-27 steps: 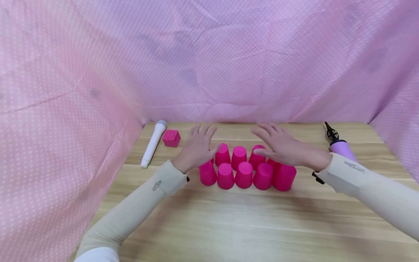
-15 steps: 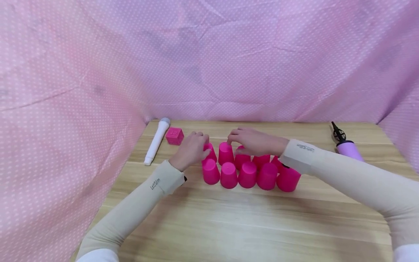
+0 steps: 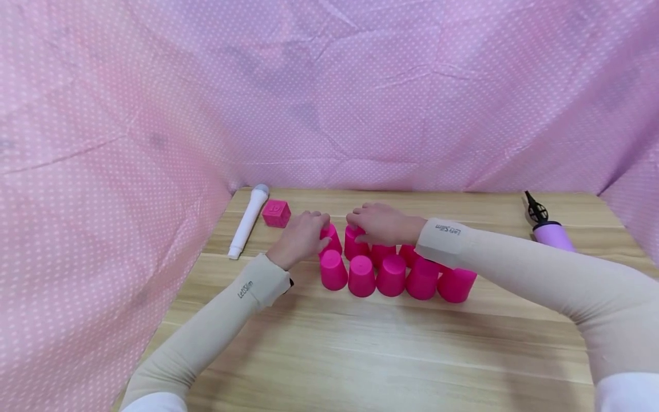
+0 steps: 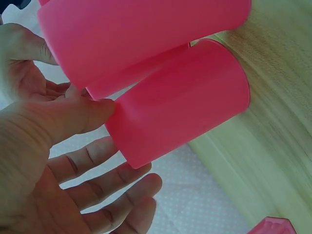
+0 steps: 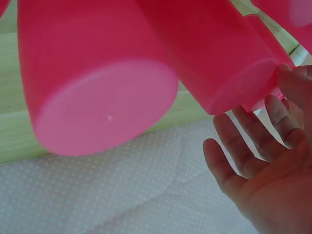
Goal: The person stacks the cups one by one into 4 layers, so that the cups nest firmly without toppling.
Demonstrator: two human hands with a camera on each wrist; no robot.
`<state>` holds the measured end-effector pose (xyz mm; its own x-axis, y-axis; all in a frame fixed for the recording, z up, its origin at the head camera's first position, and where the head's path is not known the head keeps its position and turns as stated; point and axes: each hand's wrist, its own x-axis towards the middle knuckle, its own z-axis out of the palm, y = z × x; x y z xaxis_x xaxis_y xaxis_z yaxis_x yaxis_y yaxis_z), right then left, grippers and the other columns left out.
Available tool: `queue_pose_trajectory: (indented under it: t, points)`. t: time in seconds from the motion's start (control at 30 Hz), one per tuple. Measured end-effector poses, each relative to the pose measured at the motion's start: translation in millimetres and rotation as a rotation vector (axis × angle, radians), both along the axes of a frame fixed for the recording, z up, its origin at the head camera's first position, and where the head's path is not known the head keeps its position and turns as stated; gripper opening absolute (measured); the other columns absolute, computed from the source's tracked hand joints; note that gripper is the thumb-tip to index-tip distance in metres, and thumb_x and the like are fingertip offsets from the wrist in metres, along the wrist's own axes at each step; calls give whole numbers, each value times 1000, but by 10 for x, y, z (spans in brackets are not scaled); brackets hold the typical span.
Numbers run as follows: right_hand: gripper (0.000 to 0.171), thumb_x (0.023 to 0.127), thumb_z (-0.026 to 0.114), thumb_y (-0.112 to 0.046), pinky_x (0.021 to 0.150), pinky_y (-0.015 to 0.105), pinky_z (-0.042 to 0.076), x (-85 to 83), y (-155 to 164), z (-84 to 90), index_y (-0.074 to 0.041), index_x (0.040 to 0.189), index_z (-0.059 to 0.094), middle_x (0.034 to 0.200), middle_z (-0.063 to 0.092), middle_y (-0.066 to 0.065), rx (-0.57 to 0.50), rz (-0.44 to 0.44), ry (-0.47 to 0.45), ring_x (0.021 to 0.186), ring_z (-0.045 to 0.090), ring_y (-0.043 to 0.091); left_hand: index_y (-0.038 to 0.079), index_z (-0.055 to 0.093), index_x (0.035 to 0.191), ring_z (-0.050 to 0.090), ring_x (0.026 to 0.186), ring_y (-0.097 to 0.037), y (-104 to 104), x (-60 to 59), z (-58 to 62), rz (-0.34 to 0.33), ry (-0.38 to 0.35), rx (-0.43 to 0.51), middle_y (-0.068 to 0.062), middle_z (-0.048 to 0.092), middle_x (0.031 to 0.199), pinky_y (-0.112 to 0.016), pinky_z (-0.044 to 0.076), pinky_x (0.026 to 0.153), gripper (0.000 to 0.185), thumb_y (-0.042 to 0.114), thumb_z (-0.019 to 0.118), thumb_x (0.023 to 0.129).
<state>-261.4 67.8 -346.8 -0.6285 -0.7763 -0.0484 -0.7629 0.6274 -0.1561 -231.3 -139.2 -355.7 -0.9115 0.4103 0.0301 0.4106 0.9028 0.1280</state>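
Observation:
Two rows of pink cups stand upside down at the middle of the table. My left hand point(image 3: 300, 238) pinches the top of the leftmost back cup point(image 3: 332, 239), its thumb point(image 4: 92, 116) on one side and fingertips at the other in the left wrist view. Beside it, my right hand point(image 3: 383, 224) holds the top of the second back cup point(image 3: 355, 247) between thumb and fingers. In the right wrist view that cup point(image 5: 229, 63) touches the fingertips. The front row, from a left-end cup point(image 3: 333, 270) to a right-end cup point(image 3: 456, 285), is untouched. My right forearm hides part of the back row.
A white microphone point(image 3: 248, 223) and a pink cube point(image 3: 276, 213) lie at the back left. At the back right is a purple hand pump point(image 3: 552, 235) with a black nozzle. Pink dotted cloth point(image 3: 329, 114) hangs behind the wooden table point(image 3: 329, 355).
My right hand has moved left over the back row to the second cup and closed on it. My left hand has lowered from above the cups and taken hold of the leftmost back cup.

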Motion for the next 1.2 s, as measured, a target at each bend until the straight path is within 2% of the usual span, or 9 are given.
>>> queue_pose_trajectory:
  t: [0.2, 0.27, 0.43, 0.47, 0.67, 0.9, 1.07, 1.2]
  points:
    - [29, 82, 75, -22, 76, 33, 47, -115, 154, 134, -13, 103, 58, 92, 58, 0, -100, -35, 11, 84, 55, 18, 9, 58, 94, 49, 77, -20, 41, -134, 85, -4, 10, 78, -3, 52, 82, -29, 45, 62, 25, 20, 75, 81]
    - [31, 82, 74, -23, 74, 33, 47, -162, 240, 202, -14, 107, 58, 92, 57, -1, -130, -60, 36, 82, 55, 17, 9, 57, 93, 49, 76, -20, 72, -204, 118, -13, 16, 99, -3, 52, 81, -28, 45, 62, 24, 19, 75, 81]
    - [27, 82, 74, -18, 71, 34, 46, -286, 467, 313, -10, 101, 57, 88, 56, 2, -199, -103, 88, 78, 54, 19, 11, 56, 98, 50, 79, -19, 184, -397, 185, -78, 16, 138, -1, 53, 87, -29, 46, 68, 27, 18, 75, 81]
    - [24, 82, 74, -17, 71, 35, 46, -309, 512, 319, -9, 96, 57, 87, 56, 3, -209, -103, 93, 78, 54, 20, 11, 56, 100, 50, 80, -18, 211, -436, 193, -93, 16, 138, -1, 54, 88, -29, 46, 69, 27, 18, 75, 81]
    - [23, 80, 75, -13, 71, 37, 45, -412, 726, 265, -6, 92, 56, 84, 56, 5, -211, -124, 97, 77, 53, 22, 12, 59, 98, 50, 82, -18, 404, -683, 206, -143, -16, 100, 0, 56, 87, -29, 45, 71, 22, 18, 73, 83]
    - [23, 79, 76, -8, 70, 38, 45, -508, 930, 140, -4, 90, 57, 82, 58, 8, -205, -206, 45, 76, 52, 24, 12, 60, 95, 50, 82, -17, 619, -971, 168, -210, -83, 29, -1, 57, 86, -28, 43, 74, 18, 19, 72, 84]
    - [22, 78, 76, -6, 69, 39, 43, -599, 1060, 41, -3, 87, 56, 80, 56, 9, -215, -245, 39, 75, 51, 25, 12, 60, 90, 50, 79, -17, 731, -1103, 139, -225, -94, -9, -1, 57, 81, -28, 43, 71, 14, 18, 71, 85]
    - [22, 79, 75, -6, 72, 40, 44, -680, 1137, -30, -2, 89, 57, 83, 57, 10, -206, -287, 11, 78, 52, 26, 13, 59, 87, 51, 76, -15, 825, -1187, 102, -232, -103, 1, -1, 57, 79, -26, 43, 68, 12, 17, 70, 86]
